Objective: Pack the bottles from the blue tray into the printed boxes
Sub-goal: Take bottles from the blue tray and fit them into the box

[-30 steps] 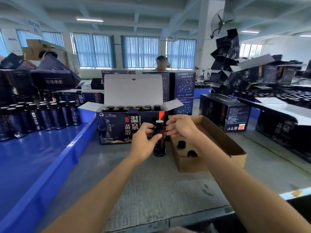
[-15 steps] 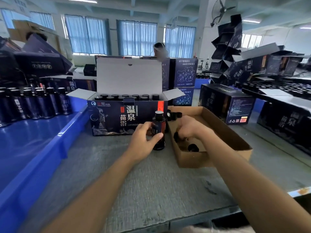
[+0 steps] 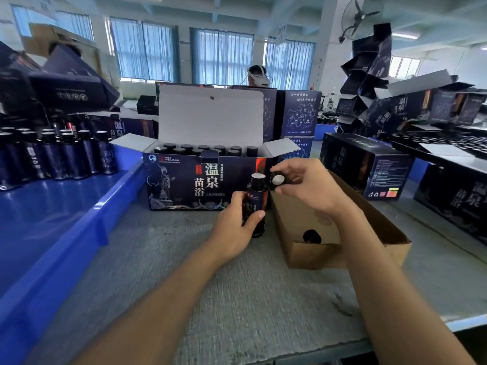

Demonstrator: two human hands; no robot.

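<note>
Both forearms reach forward, the left hand gripping a bottle, the right hand slightly higher, pinching a cap.

Single view, worn on head. Faces forward and slightly down over grey bench toward open printed box, seen front-on near frame centre. Set close to box: left hand and right hand just in front of it, forearms entering from lower edge. Wide-angle, lines bowed at edges. Takes in blue tray left of box, brown carton right of box, curtained windows far behind box.
</note>
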